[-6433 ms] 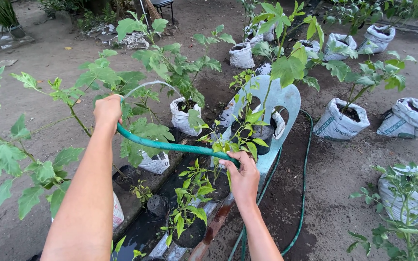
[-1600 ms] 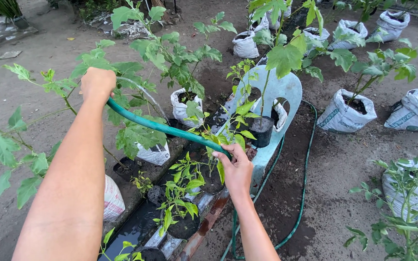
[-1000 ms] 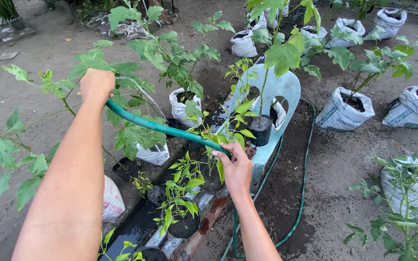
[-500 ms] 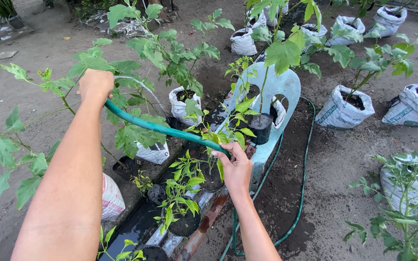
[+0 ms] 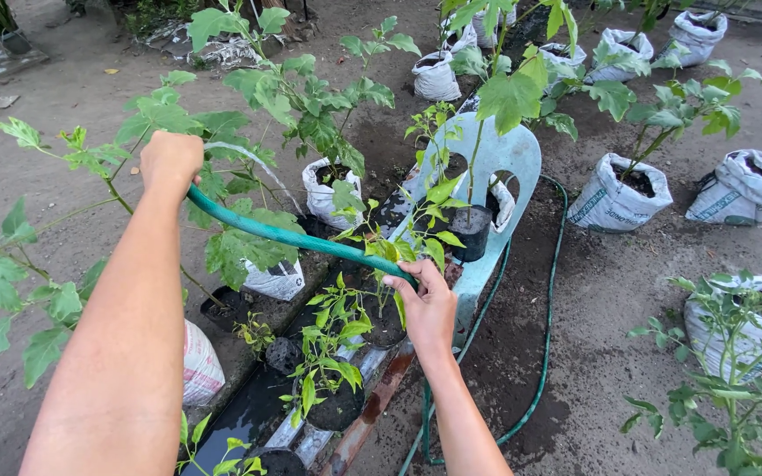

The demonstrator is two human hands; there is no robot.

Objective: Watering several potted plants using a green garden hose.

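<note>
Your left hand (image 5: 169,163) grips the green hose (image 5: 293,238) at its spraying end, your right hand (image 5: 427,308) clasps it lower; nearby soil looks wet, farther bags (image 5: 615,198) drier.

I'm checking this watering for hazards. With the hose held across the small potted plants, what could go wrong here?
1. The hose runs low across the small potted plants between the left hand and right hand; a dip might bend or snap stems.
2. The water jet arcs through leaves toward the white grow bag; it may wash soil out.
3. Slack hose loops over the wet ground by the person's feet, a possible trip or slip.
</note>
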